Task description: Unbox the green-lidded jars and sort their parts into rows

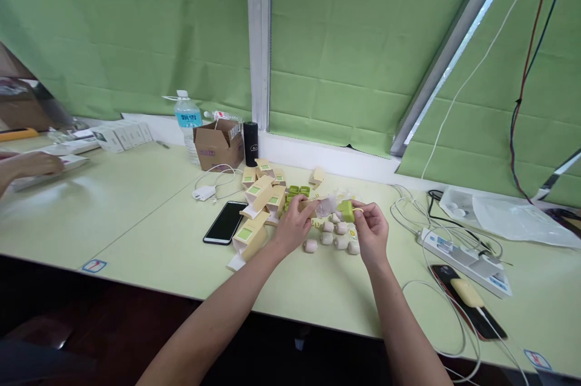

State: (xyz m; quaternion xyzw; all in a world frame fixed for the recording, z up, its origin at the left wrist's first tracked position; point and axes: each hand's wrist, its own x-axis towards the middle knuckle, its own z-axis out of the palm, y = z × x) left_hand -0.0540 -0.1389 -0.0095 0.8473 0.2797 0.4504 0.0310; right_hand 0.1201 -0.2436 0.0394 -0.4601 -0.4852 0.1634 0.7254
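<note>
My left hand (295, 225) is closed on a crinkled clear plastic wrapper (325, 206), with something tan at its near end that I cannot make out. Pinched in the fingers of my right hand (373, 230) is a small green case (346, 210) with a pale loop, right beside the wrapper. Below both hands lie several whitish rounded cases (327, 238). More green cases (298, 190) sit behind my left hand. To its left is a pile of small cream boxes (251, 235) with green windows, some with flaps open.
A black phone (224, 222), a white charger (204, 192), a cardboard box (219, 147), a black cylinder (250, 144) and a water bottle (187, 123) stand or lie leftward. On the right are a power strip (465, 262), cables and a phone (469, 301). Another person's hand (40, 165) is far left.
</note>
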